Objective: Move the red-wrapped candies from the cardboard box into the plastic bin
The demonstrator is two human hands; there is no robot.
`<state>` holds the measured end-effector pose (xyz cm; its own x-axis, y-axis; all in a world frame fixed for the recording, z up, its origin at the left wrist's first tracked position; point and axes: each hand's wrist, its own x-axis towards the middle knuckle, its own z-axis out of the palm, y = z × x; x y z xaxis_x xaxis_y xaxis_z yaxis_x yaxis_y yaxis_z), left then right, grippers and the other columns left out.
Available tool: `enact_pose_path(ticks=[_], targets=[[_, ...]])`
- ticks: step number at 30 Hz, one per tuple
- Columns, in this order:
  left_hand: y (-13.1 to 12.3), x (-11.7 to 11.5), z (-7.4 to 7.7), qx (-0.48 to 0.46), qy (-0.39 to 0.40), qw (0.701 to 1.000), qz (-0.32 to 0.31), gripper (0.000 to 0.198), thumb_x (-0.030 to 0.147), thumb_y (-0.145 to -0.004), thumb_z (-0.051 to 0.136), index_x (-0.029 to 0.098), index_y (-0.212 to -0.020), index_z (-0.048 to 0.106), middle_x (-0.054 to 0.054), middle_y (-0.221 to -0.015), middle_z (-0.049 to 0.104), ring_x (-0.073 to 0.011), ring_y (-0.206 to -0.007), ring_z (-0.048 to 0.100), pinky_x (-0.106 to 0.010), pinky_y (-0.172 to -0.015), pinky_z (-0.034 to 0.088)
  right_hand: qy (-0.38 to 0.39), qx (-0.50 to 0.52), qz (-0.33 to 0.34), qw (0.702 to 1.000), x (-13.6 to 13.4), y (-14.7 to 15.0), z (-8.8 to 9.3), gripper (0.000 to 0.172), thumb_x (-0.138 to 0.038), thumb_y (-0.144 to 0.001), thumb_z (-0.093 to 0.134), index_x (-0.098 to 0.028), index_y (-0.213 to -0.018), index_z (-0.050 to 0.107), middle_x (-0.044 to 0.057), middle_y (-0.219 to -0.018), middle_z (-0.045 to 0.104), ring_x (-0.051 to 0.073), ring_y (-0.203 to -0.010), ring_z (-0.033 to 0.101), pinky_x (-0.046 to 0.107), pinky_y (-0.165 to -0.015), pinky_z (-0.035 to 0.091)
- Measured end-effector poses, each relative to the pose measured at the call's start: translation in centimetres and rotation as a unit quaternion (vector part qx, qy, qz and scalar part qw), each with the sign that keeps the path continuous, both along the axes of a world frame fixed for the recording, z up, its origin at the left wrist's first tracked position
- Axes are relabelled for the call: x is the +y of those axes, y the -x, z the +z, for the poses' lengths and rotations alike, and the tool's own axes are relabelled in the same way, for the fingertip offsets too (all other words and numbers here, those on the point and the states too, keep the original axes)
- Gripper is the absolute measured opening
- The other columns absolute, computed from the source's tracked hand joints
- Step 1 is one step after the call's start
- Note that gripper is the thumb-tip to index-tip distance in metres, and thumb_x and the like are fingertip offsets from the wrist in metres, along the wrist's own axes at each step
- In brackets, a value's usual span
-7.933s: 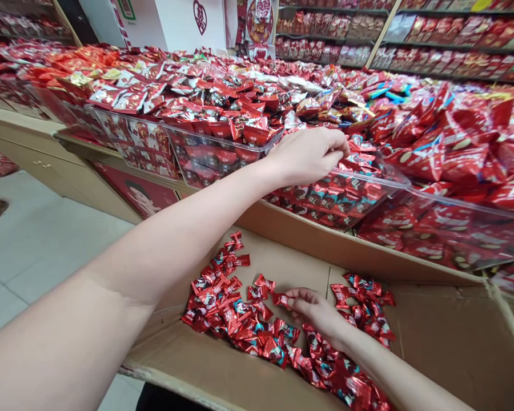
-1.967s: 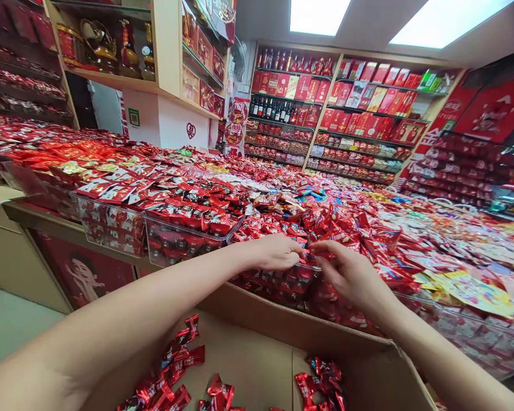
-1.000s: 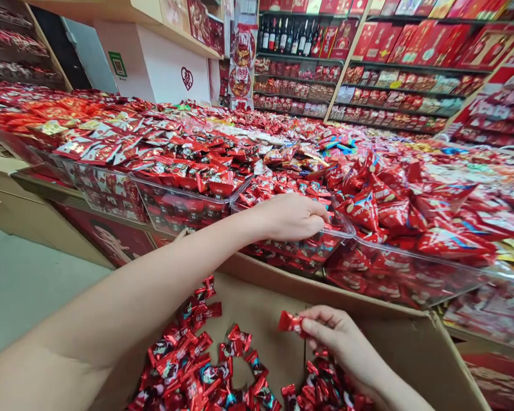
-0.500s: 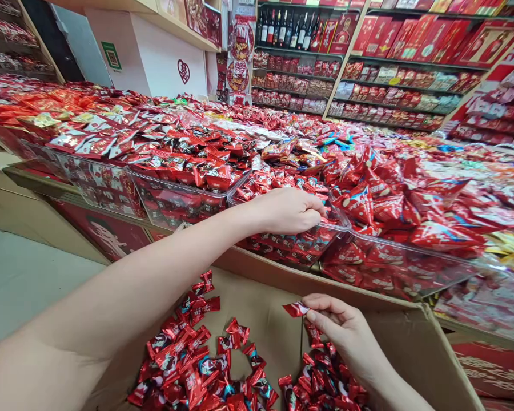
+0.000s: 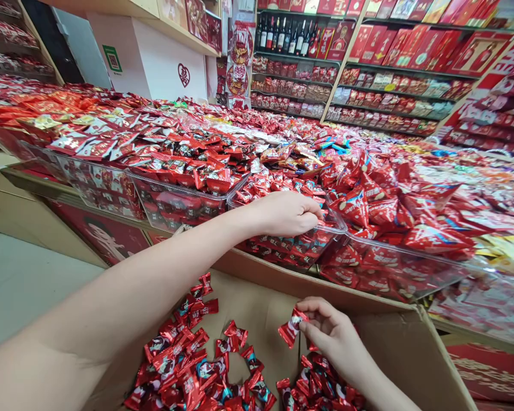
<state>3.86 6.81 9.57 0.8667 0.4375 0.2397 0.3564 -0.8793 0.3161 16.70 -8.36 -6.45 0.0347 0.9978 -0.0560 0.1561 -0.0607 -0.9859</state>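
Note:
My left hand [image 5: 286, 213] is curled at the front of a clear plastic bin [image 5: 332, 221] of small red wrapped candies [image 5: 278, 181]. Its fingers are closed, and what they grip is hidden beneath them. Lower down, my right hand [image 5: 332, 331] pinches one wrapped candy [image 5: 293, 327], red and shiny with a white and dark print, between thumb and fingers. That hand hovers inside an open cardboard box [image 5: 274, 297], where two loose heaps of matching red candies [image 5: 177, 365] lie on the bottom.
Bins to the left hold red packets [image 5: 201, 174]; the right-hand bin has larger triangular red packs [image 5: 381, 208]. The box's raised right flap [image 5: 420, 342] stands beside my right arm. Shelves [image 5: 364, 68] with wine bottles [image 5: 282, 37] and red boxes line the back.
My right hand has turned the candy so its printed side now shows and hangs lower, and shifted slightly left. My left hand stays nearly still at the bin.

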Motion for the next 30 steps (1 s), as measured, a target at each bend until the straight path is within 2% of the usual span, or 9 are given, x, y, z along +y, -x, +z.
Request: enact_pose_path(ticks=[6, 8, 11, 14, 18, 21, 26, 27, 30], targets=[[0.2, 0.0, 0.1, -0.001, 0.004, 1.0, 0.005, 0.032, 0.021, -0.072, 0.034, 0.02, -0.089, 0.061, 0.001, -0.086, 0.061, -0.0125, -0.075, 0.052, -0.022, -0.065, 0.037, 0.088, -0.143, 0.042, 0.985, -0.5, 0.1, -3.0, 0.037, -0.004, -0.056, 0.044, -0.016, -0.088, 0.058, 0.005, -0.086, 0.06, 0.018, -0.083, 0.055, 0.028, -0.076, 0.042], [0.3, 0.0, 0.1, -0.004, 0.003, 1.0, 0.003, 0.032, 0.022, -0.073, 0.034, 0.021, -0.09, 0.061, 0.001, -0.089, 0.061, -0.0128, -0.078, 0.053, -0.022, -0.067, 0.037, 0.123, -0.199, 0.065, 0.97, -0.6, 0.3, -3.9, 0.036, -0.004, -0.053, 0.044, -0.015, -0.084, 0.059, 0.003, -0.077, 0.06, 0.017, -0.076, 0.056, 0.025, -0.067, 0.043], [0.3, 0.0, 0.0, -0.001, 0.001, 1.0, 0.002, 0.033, 0.022, -0.073, 0.033, 0.022, -0.09, 0.061, 0.001, -0.09, 0.061, -0.013, -0.079, 0.053, -0.023, -0.069, 0.038, 0.148, -0.271, 0.127, 0.943, -0.7, 0.8, -4.3, 0.029, -0.007, -0.056, 0.045, -0.014, -0.081, 0.059, 0.002, -0.066, 0.06, 0.014, -0.062, 0.055, 0.02, -0.052, 0.041], [0.2, -0.1, 0.0, 0.004, -0.005, 1.0, -0.001, 0.033, 0.021, -0.072, 0.033, 0.021, -0.09, 0.061, 0.002, -0.088, 0.062, -0.0125, -0.078, 0.053, -0.023, -0.071, 0.039, 0.14, -0.331, 0.187, 0.914, -0.3, 0.7, -4.1, 0.03, -0.006, -0.06, 0.043, -0.015, -0.083, 0.059, 0.001, -0.069, 0.063, 0.012, -0.062, 0.056, 0.017, -0.051, 0.039], [-0.2, 0.2, -0.2, 0.003, -0.01, 1.0, -0.013, 0.035, 0.02, -0.072, 0.033, 0.021, -0.091, 0.061, 0.003, -0.089, 0.061, -0.0117, -0.081, 0.053, -0.023, -0.078, 0.038, 0.145, -0.411, 0.174, 0.883, 0.7, -1.6, -4.0, 0.031, -0.003, -0.061, 0.043, -0.016, -0.082, 0.061, 0.006, -0.086, 0.063, 0.016, -0.082, 0.055, 0.022, -0.067, 0.037], [-0.4, 0.3, -0.3, -0.004, -0.008, 1.0, -0.006, 0.034, 0.02, -0.071, 0.033, 0.02, -0.091, 0.061, 0.003, -0.089, 0.06, -0.0113, -0.081, 0.052, -0.024, -0.08, 0.038, 0.187, -0.477, 0.172, 0.841, 1.1, -4.0, -4.7, 0.021, -0.003, -0.06, 0.048, -0.013, -0.071, 0.061, 0.011, -0.079, 0.063, 0.02, -0.079, 0.055, 0.028, -0.066, 0.036], [-0.4, -0.1, -0.2, -0.003, 0.004, 1.0, 0.008, 0.031, 0.018, -0.071, 0.034, 0.019, -0.087, 0.061, 0.002, -0.085, 0.06, -0.0111, -0.078, 0.053, -0.024, -0.077, 0.039, 0.237, -0.527, 0.197, 0.792, 1.2, -5.5, -5.7, 0.007, -0.011, -0.066, 0.054, -0.012, -0.072, 0.059, 0.005, -0.078, 0.061, 0.017, -0.077, 0.054, 0.03, -0.066, 0.039], [-0.4, -0.1, -0.1, -0.003, 0.004, 1.0, 0.008, 0.031, 0.018, -0.071, 0.035, 0.019, -0.087, 0.061, 0.002, -0.086, 0.06, -0.0109, -0.078, 0.053, -0.024, -0.077, 0.039, 0.242, -0.529, 0.202, 0.788, 1.1, -5.4, -5.7, 0.007, -0.015, -0.065, 0.057, -0.013, -0.071, 0.058, 0.004, -0.077, 0.061, 0.016, -0.076, 0.054, 0.03, -0.065, 0.039], [-0.4, -0.2, 0.0, -0.005, 0.003, 1.0, 0.007, 0.03, 0.018, -0.071, 0.035, 0.019, -0.086, 0.061, 0.002, -0.087, 0.06, -0.0104, -0.078, 0.053, -0.024, -0.077, 0.039, 0.249, -0.523, 0.208, 0.788, 1.0, -4.8, -6.0, 0.023, -0.021, -0.049, 0.069, -0.014, -0.068, 0.058, 0.005, -0.076, 0.061, 0.019, -0.074, 0.054, 0.03, -0.062, 0.038]])
